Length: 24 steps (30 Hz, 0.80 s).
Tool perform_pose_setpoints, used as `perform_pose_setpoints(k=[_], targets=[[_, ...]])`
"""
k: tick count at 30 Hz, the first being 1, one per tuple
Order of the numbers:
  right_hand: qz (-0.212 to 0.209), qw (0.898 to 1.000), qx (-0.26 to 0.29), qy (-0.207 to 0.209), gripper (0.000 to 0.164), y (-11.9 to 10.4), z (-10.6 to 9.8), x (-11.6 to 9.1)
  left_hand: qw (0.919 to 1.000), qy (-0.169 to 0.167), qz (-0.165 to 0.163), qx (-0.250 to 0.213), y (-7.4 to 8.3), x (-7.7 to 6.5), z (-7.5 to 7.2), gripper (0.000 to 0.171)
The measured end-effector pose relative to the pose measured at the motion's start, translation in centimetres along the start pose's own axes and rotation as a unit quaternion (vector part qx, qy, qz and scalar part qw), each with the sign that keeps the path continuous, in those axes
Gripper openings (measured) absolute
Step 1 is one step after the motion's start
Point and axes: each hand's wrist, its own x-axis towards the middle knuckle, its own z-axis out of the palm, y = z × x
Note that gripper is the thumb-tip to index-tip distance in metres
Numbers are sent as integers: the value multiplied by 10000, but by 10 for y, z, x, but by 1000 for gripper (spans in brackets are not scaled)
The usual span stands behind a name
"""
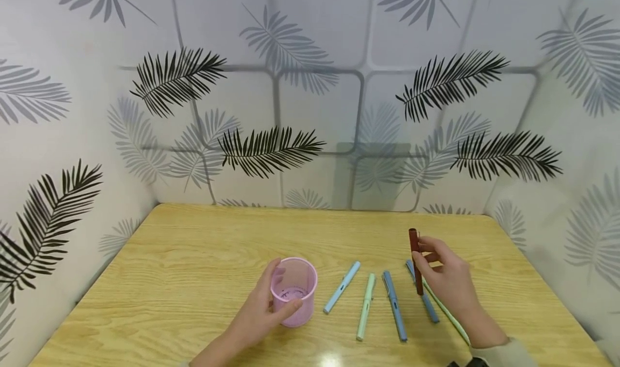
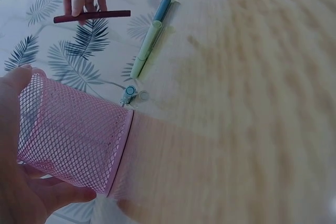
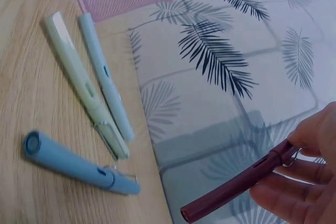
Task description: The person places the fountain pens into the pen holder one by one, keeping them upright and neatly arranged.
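My left hand (image 1: 258, 309) grips a pink mesh pen cup (image 2: 79, 129) that stands upright on the table, thumb on the near side and fingers round the far side. No pens show inside the cup in the head view. Over the right-hand pens, my right hand (image 1: 449, 276) pinches a dark red pen (image 3: 226, 193) between thumb and fingers. This pen is raised above the table and nearly upright, its metal clip close to the fingers. Below lie a dark blue pen (image 1: 429, 306) and a green pen (image 1: 450, 317), both partly hidden by the hand and red pen.
Between cup and right hand lie a light blue pen (image 1: 342, 287), a light green pen (image 1: 366, 306) and a blue pen (image 1: 395, 305), spaced apart. The wooden table (image 1: 194, 259) meets a leaf-patterned wall (image 1: 310, 108) at the back and sides.
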Motion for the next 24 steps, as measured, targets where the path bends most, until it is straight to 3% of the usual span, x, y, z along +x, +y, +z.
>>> perform_pose_setpoints(k=[6,13,24], targets=[[66,9985,526,139,27,-13,7,1,10000,-17,-22,-53,0,-1,2,83],[60,9928,1189,157,25,-57,11,5,10000,-43,-86,26,1,-2,2,86],[-100,9747,2227,178,31,-47,42,8,10000,-22,-60,59,1,-1,0,85]])
